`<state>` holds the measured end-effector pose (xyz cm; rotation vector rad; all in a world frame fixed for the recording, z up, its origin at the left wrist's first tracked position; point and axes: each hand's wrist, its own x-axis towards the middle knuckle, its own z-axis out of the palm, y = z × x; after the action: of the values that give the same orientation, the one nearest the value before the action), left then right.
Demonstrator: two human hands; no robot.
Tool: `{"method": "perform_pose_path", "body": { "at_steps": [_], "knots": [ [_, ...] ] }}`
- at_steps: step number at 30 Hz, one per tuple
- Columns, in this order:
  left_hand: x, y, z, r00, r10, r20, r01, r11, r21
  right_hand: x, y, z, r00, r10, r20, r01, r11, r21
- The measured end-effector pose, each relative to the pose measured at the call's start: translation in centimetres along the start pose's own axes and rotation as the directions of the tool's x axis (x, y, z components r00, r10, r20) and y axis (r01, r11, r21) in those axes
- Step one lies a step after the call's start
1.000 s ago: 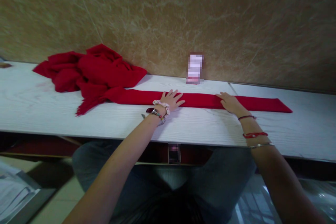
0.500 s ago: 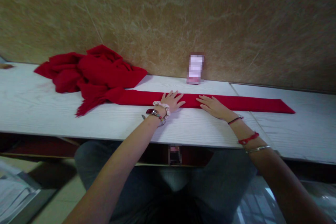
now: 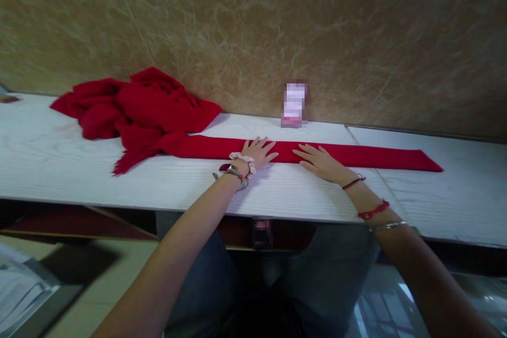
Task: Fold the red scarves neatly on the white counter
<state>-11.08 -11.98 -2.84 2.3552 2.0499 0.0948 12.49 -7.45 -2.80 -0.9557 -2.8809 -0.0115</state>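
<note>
A red scarf (image 3: pixel 368 157) lies on the white tabletop, laid out as a long flat strip to the right. Its other part is a loose heap (image 3: pixel 146 103) at the left, with a fringed end toward the front. My left hand (image 3: pixel 259 154) rests palm down on the strip, fingers spread. To its right, my right hand (image 3: pixel 319 162) lies flat on the same strip, fingers stretched out. Neither hand grips the cloth. Beside my left wrist is a small dark red object with a metal part; I cannot make out what it is.
The white tabletop (image 3: pixel 166 185) runs along a brown marbled wall (image 3: pixel 253 37). A small blurred-out upright object (image 3: pixel 293 103) leans at the wall behind the strip. Under the table edge are dark red shelves (image 3: pixel 79 224). A grey-framed holder with papers (image 3: pixel 19 296) stands low at the left.
My right hand has slid very slightly left along the strip. My left leg has shifted inward below the table. The scarf lies as before.
</note>
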Motion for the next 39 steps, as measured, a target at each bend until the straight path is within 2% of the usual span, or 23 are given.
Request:
{"method": "perform_pose_path", "body": {
  "at_steps": [5,12,18,21,25,30,33,35,39],
  "knots": [
    [-0.3,0.2,-0.5,1.000,0.002,0.023,-0.002,1.000,0.016,0.1,0.3,0.4,1.000,0.009,-0.009,-0.009,1.000,0.006],
    [-0.1,0.0,-0.2,1.000,0.006,0.022,-0.007,1.000,0.029,0.0,0.4,0.4,0.999,-0.011,-0.035,0.012,1.000,0.014],
    [-0.3,0.2,-0.4,0.999,-0.029,0.033,0.028,0.999,0.022,0.0,0.6,0.6,0.999,-0.018,-0.047,0.019,1.000,0.020],
    [-0.5,-0.4,-0.5,0.998,-0.053,0.027,0.053,0.999,0.013,-0.1,0.5,0.6,0.998,-0.008,-0.056,0.009,1.000,0.016],
    [-1.5,-3.2,-0.7,0.994,-0.112,0.005,0.112,0.993,0.042,0.0,0.2,0.5,0.998,-0.012,-0.068,0.011,1.000,-0.007],
    [-4.8,-9.2,-0.6,0.965,-0.245,-0.096,0.254,0.962,0.095,0.5,0.0,0.6,0.995,0.007,-0.101,-0.007,1.000,-0.002],
    [-6.5,-11.9,-0.4,0.936,-0.306,-0.172,0.324,0.942,0.086,0.9,-0.1,0.4,0.993,0.002,-0.116,-0.003,1.000,-0.008],
    [-7.1,-12.7,-0.2,0.927,-0.311,-0.211,0.332,0.941,0.070,1.2,-0.3,0.0,0.995,-0.014,-0.095,0.010,0.999,-0.042],
    [-7.2,-12.7,0.0,0.917,-0.321,-0.235,0.341,0.939,0.049,2.6,-1.3,-0.9,0.997,-0.056,-0.044,0.052,0.994,-0.094]
  ]
}}
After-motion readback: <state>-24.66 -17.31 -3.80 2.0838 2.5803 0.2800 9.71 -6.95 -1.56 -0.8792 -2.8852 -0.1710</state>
